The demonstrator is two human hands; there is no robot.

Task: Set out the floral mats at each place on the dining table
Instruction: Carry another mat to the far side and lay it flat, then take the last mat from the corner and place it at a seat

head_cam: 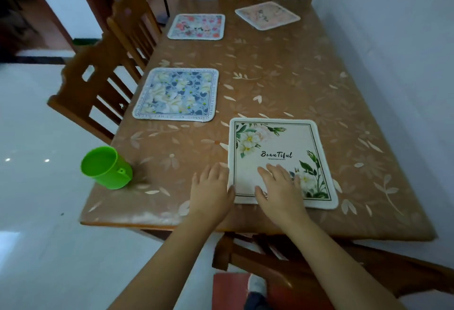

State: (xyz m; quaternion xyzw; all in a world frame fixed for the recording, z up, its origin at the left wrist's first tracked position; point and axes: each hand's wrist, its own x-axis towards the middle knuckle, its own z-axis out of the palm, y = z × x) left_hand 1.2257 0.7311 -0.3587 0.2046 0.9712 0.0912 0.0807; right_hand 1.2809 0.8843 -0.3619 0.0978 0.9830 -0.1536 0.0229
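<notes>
1. Broadly, the surface [282,83] carries four mats; the blue mat [177,94] and two others lie farther off, well apart.
2. Nearest, the cream mat [277,142] lies flat by the near edge, with its sides roughly square to that edge.
3. Right grip [280,186] rests flat on the mat's near left part, fingers straight, clasping nothing.
4. Left grip [211,186] lies flat on the surface just beside the mat's left edge, thumb at it, empty; any squaring nudge would likely go rightward.

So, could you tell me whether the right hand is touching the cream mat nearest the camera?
Touching. The head view shows the right hand lying flat on the cream mat, its fingers spread over the lower printed area.
</notes>
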